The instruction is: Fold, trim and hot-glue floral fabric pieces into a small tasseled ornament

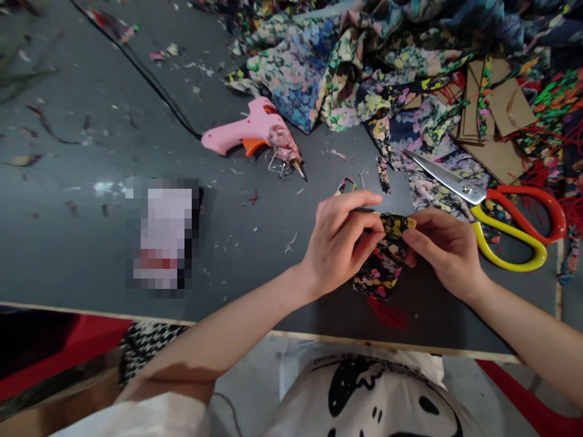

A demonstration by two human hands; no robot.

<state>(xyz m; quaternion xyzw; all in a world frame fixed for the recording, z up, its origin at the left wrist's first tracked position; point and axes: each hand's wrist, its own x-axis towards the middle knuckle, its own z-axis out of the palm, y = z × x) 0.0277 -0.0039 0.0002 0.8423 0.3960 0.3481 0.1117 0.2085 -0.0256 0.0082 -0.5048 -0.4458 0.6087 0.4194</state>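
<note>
Between my hands is a small dark floral fabric piece (380,264), roughly rectangular, with a red thread tassel (388,312) at its lower end. My left hand (344,237) pinches its upper left edge between thumb and fingers, the index finger stretched out above. At the upper right corner, my right hand (444,249) grips it with thumb and fingertips. A thin fabric loop (348,182) shows just above my left hand. Scissors (478,200) with one red and one yellow handle lie to the right, close to my right hand, their blades slightly apart.
A pink glue gun (246,128) lies left of centre, its black cord (146,79) running to the upper left. A blurred-out phone-like object (166,237) rests at left. Floral cloth (314,67) and cardboard pieces (496,109) pile up at the back. Thread scraps dot the grey table (246,243).
</note>
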